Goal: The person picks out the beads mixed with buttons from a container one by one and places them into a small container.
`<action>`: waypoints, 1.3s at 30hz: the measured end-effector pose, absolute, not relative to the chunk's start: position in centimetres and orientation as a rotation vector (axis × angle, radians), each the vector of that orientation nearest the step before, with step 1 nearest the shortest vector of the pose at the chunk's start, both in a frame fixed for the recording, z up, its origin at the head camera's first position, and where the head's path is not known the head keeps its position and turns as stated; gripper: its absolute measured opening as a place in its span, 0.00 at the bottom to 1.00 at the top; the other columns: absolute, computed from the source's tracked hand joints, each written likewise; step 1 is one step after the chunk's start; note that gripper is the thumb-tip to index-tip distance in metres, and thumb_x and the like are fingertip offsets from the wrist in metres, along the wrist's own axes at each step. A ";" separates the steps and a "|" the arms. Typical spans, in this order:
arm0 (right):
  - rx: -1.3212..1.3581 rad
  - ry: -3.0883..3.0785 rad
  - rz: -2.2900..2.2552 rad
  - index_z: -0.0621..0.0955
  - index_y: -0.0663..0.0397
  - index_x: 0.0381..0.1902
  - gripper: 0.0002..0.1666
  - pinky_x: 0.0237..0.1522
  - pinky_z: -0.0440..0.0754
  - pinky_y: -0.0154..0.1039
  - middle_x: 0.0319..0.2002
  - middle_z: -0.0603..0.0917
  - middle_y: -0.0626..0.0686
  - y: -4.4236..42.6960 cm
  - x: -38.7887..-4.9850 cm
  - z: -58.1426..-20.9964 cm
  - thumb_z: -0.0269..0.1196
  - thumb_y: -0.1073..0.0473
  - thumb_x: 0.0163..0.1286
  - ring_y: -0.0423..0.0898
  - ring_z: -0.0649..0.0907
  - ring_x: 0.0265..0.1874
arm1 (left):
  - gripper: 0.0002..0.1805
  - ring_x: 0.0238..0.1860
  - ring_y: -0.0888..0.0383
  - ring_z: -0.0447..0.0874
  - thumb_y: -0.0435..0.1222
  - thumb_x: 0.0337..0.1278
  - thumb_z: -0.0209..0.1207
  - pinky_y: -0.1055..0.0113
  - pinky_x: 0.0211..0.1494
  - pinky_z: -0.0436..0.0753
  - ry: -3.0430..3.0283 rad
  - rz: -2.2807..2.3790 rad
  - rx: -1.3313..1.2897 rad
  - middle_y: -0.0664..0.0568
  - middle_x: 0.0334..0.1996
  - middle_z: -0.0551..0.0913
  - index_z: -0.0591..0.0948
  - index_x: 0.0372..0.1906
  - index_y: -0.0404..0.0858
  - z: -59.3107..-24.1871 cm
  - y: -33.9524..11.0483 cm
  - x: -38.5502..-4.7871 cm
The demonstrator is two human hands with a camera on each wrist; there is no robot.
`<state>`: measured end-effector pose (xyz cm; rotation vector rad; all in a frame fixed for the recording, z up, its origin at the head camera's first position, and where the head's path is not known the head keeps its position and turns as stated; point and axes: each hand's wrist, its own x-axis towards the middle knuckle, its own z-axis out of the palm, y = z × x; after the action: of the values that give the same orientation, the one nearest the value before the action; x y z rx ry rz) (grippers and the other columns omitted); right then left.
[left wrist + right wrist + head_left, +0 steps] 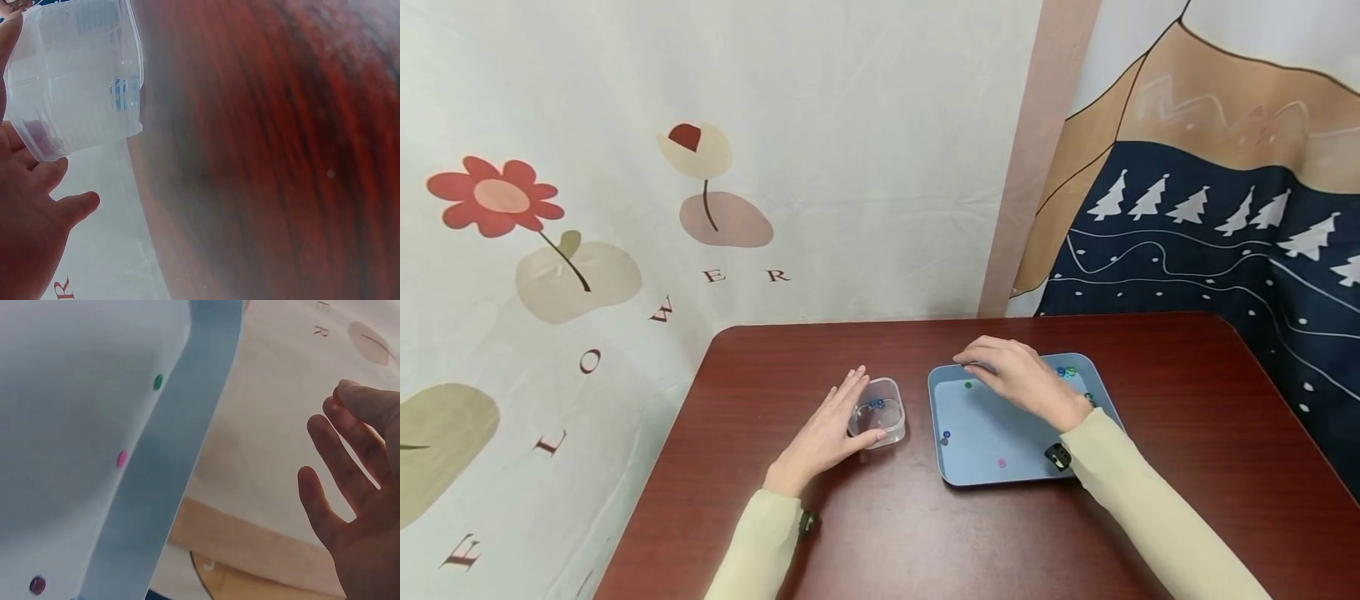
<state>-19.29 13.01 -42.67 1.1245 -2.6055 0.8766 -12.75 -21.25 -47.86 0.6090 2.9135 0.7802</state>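
"Blue tray [992,429], clear box [889,417], red-brown table [895,533]: how do we read the hands?"

"We see the left hand [822,432] unclenched, its fingers nearly straight along the box's left side and its thumb extended at the near side; the left wrist view shows fingers touching the box. Of the right hand [1018,379], over the far left part of the tray, we see thumb and forefinger meeting at their tips, the other fingers apart. A reddish patch [337,395] shows there, yet we cannot tell whether it is a pinched piece or skin."

"And orientation?"

"We note the tray's long axis running left to right across the table. The box stands to its left, well apart, mouth upward; its nearly square outline gives us no clear long axis."

"Contents?"

"In the box we find a cluster of blue pieces [877,403]. In the tray lie small round pieces: a green piece [967,385] at the far left, a pink piece [1002,462] toward the near edge, a lone blue piece [947,434] beside a grey piece [944,442] at the left edge, and a blue-and-green group [1066,372] in the far right corner."
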 end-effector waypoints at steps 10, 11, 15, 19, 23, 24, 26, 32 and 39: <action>1.104 -2.454 0.987 0.89 0.49 0.51 0.14 0.44 0.85 0.43 0.47 0.88 0.45 10.7 -17.7 -42.5 0.73 0.62 0.67 0.42 0.85 0.45 | 0.55 0.83 0.48 0.46 0.61 0.61 0.66 0.47 0.82 0.52 2.914 0.806 0.623 0.49 0.83 0.51 0.58 0.82 0.35 -47.9 -21.3 -12.8; 1.103 -2.442 1.001 0.89 0.48 0.51 0.15 0.45 0.85 0.44 0.47 0.88 0.44 10.4 -17.5 -42.5 0.73 0.62 0.67 0.42 0.85 0.45 | 0.55 0.83 0.47 0.46 0.61 0.62 0.66 0.47 0.82 0.52 2.914 0.812 0.630 0.49 0.83 0.52 0.58 0.82 0.34 -47.8 -21.3 -12.8; 1.096 -2.411 1.073 0.89 0.47 0.52 0.15 0.47 0.84 0.46 0.47 0.88 0.43 9.1 -16.7 -42.6 0.73 0.61 0.68 0.42 0.85 0.47 | 0.54 0.83 0.47 0.47 0.60 0.62 0.67 0.44 0.81 0.53 2.912 0.832 0.648 0.47 0.83 0.52 0.58 0.81 0.34 -47.8 -21.2 -12.8; 1.098 -2.375 1.129 0.89 0.47 0.52 0.15 0.46 0.83 0.44 0.47 0.88 0.43 7.7 -16.2 -43.2 0.73 0.61 0.68 0.42 0.85 0.46 | 0.54 0.83 0.47 0.46 0.59 0.62 0.67 0.44 0.81 0.53 2.911 0.837 0.660 0.46 0.83 0.52 0.58 0.81 0.33 -47.9 -21.2 -12.8; 1.111 -2.339 1.163 0.89 0.48 0.52 0.14 0.45 0.83 0.42 0.47 0.88 0.43 6.2 -15.9 -44.0 0.72 0.60 0.69 0.41 0.84 0.44 | 0.53 0.83 0.47 0.46 0.58 0.63 0.67 0.44 0.81 0.53 2.909 0.841 0.668 0.45 0.83 0.52 0.59 0.81 0.32 -48.0 -21.3 -12.8; 1.114 -2.332 1.172 0.89 0.48 0.52 0.14 0.44 0.82 0.42 0.46 0.88 0.43 5.8 -15.8 -44.2 0.72 0.60 0.69 0.41 0.84 0.44 | 0.53 0.83 0.47 0.46 0.58 0.63 0.67 0.44 0.81 0.53 2.907 0.845 0.667 0.46 0.83 0.52 0.59 0.81 0.32 -48.0 -21.3 -12.8; 1.115 -2.322 1.188 0.89 0.49 0.51 0.13 0.44 0.83 0.41 0.46 0.88 0.44 5.2 -15.7 -44.4 0.72 0.60 0.69 0.40 0.84 0.44 | 0.53 0.83 0.48 0.46 0.58 0.63 0.67 0.45 0.81 0.53 2.905 0.846 0.664 0.46 0.83 0.52 0.59 0.81 0.32 -48.0 -21.3 -12.8; 1.119 -2.341 1.191 0.90 0.49 0.50 0.12 0.42 0.83 0.38 0.45 0.88 0.45 3.8 -15.6 -45.2 0.72 0.62 0.69 0.40 0.84 0.42 | 0.53 0.83 0.47 0.47 0.57 0.62 0.68 0.45 0.81 0.53 2.913 0.850 0.674 0.45 0.83 0.53 0.60 0.80 0.32 -48.0 -21.3 -12.9; 1.129 -2.408 1.090 0.89 0.49 0.50 0.12 0.42 0.82 0.40 0.45 0.89 0.45 2.8 -15.8 -46.2 0.70 0.63 0.70 0.41 0.84 0.41 | 0.52 0.82 0.47 0.48 0.56 0.61 0.70 0.44 0.81 0.54 2.924 0.848 0.680 0.45 0.82 0.54 0.62 0.79 0.32 -48.0 -21.2 -12.9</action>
<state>-15.78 2.83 -46.23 1.1289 -2.4084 1.0898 -12.91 -21.23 -48.02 0.6801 2.9236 0.8477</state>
